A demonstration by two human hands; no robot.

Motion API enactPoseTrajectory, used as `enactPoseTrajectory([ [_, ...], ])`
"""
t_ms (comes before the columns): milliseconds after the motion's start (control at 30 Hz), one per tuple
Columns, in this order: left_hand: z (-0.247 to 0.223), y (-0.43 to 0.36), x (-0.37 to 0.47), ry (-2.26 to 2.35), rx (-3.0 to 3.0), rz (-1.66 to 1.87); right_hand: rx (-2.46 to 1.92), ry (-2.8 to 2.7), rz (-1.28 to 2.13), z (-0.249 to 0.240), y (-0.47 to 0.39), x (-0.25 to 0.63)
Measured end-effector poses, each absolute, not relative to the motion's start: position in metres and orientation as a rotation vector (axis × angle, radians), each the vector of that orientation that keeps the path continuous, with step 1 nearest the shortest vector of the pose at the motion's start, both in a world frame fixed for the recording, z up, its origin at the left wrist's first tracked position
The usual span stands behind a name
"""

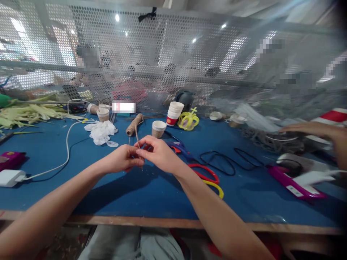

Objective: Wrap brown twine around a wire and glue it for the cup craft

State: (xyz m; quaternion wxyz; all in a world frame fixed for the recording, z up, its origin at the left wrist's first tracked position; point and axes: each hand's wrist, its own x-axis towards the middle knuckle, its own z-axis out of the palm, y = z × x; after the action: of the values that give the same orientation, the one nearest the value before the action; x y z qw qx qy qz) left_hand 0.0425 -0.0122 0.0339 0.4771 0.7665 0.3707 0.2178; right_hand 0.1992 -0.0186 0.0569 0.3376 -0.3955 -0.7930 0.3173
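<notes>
My left hand and my right hand meet above the blue table, fingertips close together. Both pinch brown twine, which runs from a twine roll lying just beyond them; a short end hangs below the fingers. Behind my right hand stands a paper cup, partly wrapped in brown cord. A blue glue gun lies to the right of that hand. Scissors with red and yellow handles are partly covered by my right forearm.
Stacked paper cups and a yellow crown-shaped piece stand at the back. Crumpled white plastic and a charger are on the left. At right, another person's hand is over grey cord, near a purple device.
</notes>
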Motion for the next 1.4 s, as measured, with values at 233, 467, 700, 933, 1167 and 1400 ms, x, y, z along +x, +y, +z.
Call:
enactPoseTrajectory([
  [233, 0.043, -0.008, 0.043, 0.841, 1.845, 0.416, -0.996, -1.934, 1.092, 0.054, -0.015, 0.209],
  [467, 0.050, -0.007, 0.043, 0.836, 1.846, 0.355, -0.984, -1.997, 1.247, 0.061, -0.017, 0.212],
  [700, 0.054, -0.004, 0.045, 0.881, 1.831, 0.438, -1.056, -1.929, 1.175, 0.059, -0.014, 0.214],
  [933, 0.052, 0.000, 0.039, 0.923, 1.745, 0.585, -1.054, -1.679, 1.143, 0.048, -0.013, 0.212],
  [1167, 0.045, -0.001, 0.049, 0.920, 1.717, 0.706, -1.044, -1.633, 1.115, 0.044, -0.014, 0.210],
  [1400, 0.045, 0.000, 0.047, 0.960, 1.775, 0.667, -1.031, -1.739, 1.242, 0.045, -0.016, 0.214],
])
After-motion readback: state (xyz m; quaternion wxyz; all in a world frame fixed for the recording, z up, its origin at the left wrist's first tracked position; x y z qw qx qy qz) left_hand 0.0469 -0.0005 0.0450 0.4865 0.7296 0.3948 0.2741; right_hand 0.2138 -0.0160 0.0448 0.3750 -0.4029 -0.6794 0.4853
